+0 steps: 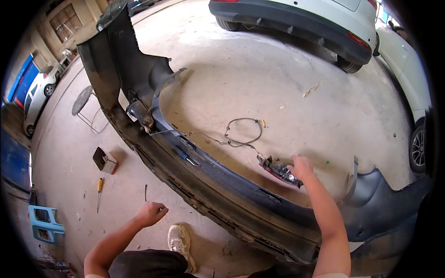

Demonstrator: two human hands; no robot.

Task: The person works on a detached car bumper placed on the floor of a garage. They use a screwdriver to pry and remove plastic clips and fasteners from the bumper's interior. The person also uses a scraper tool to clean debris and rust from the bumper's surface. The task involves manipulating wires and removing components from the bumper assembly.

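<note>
A large dark car bumper (pixel 234 204) lies inner side up on the floor, running diagonally across the view. On its far side my right hand (pixel 302 167) is closed on one end of a lamp unit (pixel 278 171), with a red lens edge and a dark back. From this lamp a grey wiring harness (pixel 244 119) runs in a loop over the floor towards the bumper's left part. My left hand (pixel 150 214) hovers on the near side, fingers curled. Whatever it may hold is hidden. A blue-handled tool (pixel 189 158) with a metal end rests on the bumper.
At left are a small open box (pixel 105 161), a yellow-handled screwdriver (pixel 99 191), a light blue plastic stool (pixel 47 225) and a round stool (pixel 83 101). A white car (pixel 296 18) stands beyond the bumper, another car (pixel 403 60) at right. My shoe (pixel 179 242) is near the bumper.
</note>
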